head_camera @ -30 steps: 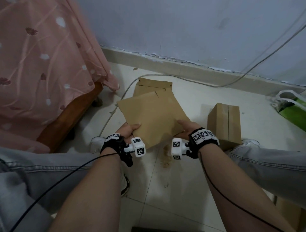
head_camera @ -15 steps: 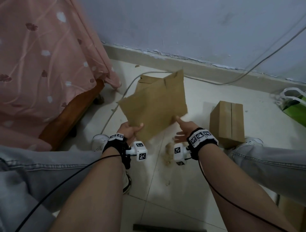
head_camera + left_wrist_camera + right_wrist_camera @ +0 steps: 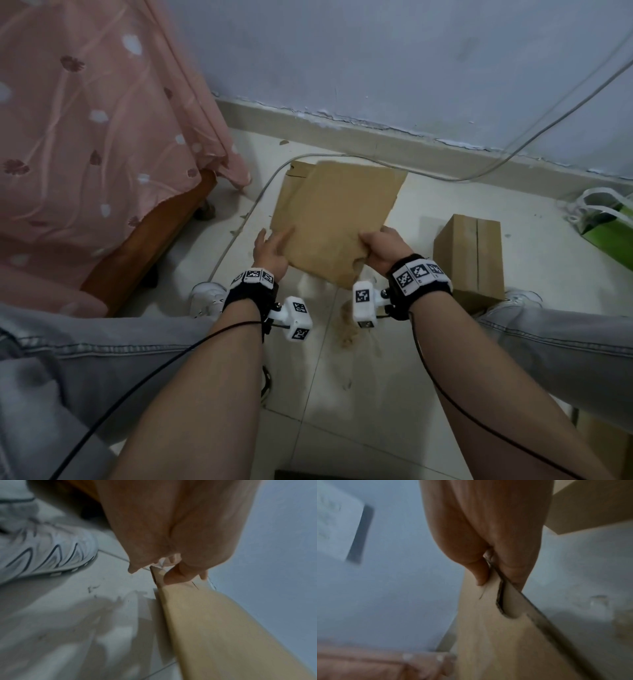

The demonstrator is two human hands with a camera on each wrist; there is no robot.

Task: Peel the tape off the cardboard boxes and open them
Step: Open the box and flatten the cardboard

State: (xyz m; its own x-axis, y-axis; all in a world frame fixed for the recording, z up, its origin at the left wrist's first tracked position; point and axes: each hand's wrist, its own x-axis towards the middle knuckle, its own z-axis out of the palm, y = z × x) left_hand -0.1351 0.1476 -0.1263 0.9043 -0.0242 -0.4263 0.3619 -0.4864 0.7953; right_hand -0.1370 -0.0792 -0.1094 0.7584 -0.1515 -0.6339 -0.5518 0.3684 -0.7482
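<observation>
Head view, from the left: a pink flower-patterned bedsheet (image 3: 85,113) hangs over a brown wooden bed frame (image 3: 147,236), and a white sports shoe (image 3: 207,298) sits on the pale tiled floor (image 3: 359,394) just below it. A grey cable (image 3: 239,222) curves past the bed toward the wall.

Next comes the left hand (image 3: 270,253), its thumb lying along the near-left edge of a flattened brown cardboard box (image 3: 332,222) that is held up off the floor, tilted away from the person. The left wrist view shows fingertips (image 3: 178,576) pinching that edge — blur makes it hard to say how many fingers are on it. Behind the held sheet, another flat brown cardboard piece (image 3: 298,169) lies on the floor.

At the box's near-right corner the right hand (image 3: 383,250) has its grip clamped tight, thumb on top and fingers beneath; the right wrist view shows the two cardboard layers parting slightly by the thumb (image 3: 479,573).

Further right — an unopened brown cardboard box (image 3: 472,253) stands on the floor with its centre seam up, then a green bag with white handles (image 3: 606,226).
</observation>
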